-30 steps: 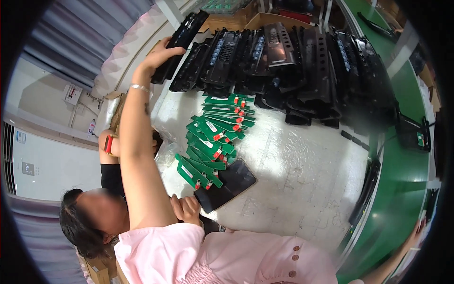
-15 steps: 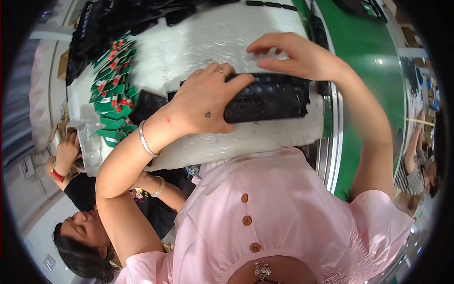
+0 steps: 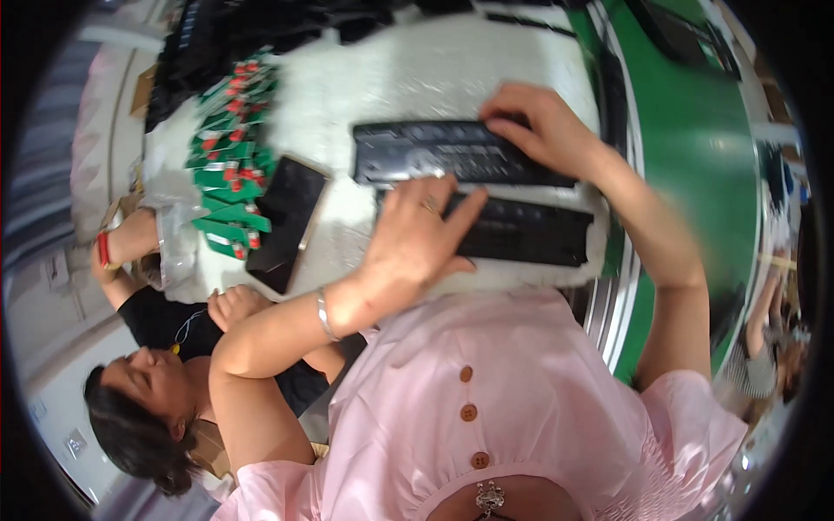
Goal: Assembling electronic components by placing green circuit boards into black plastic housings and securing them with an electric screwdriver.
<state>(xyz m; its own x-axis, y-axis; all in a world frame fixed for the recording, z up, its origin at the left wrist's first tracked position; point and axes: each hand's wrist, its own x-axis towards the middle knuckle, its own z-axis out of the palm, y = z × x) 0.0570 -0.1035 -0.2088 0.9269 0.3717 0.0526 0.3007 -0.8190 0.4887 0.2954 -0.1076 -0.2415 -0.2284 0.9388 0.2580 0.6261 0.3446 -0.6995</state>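
Two long black plastic panels lie one behind the other in front of me. My left hand spans the left end of the near panel, thumb toward its near edge and fingers across it. My right hand is over the right part of the far panel, fingers bent at its far edge with the thumb below them; the palm side is hidden. Molded bumps and small raised details show on the far panel. The near panel's left end is partly covered by my left hand.
The panels lie on a white, film-covered table. Left of them is a dark phone-like slab, beside a pile of green cards with red parts. Black parts line the far side. A co-worker sits at left; a green surface lies right.
The two panels, overlapping before, now lie apart, one beyond the other. My right hand has come down from above the table onto the far panel. The co-worker's hand has moved.
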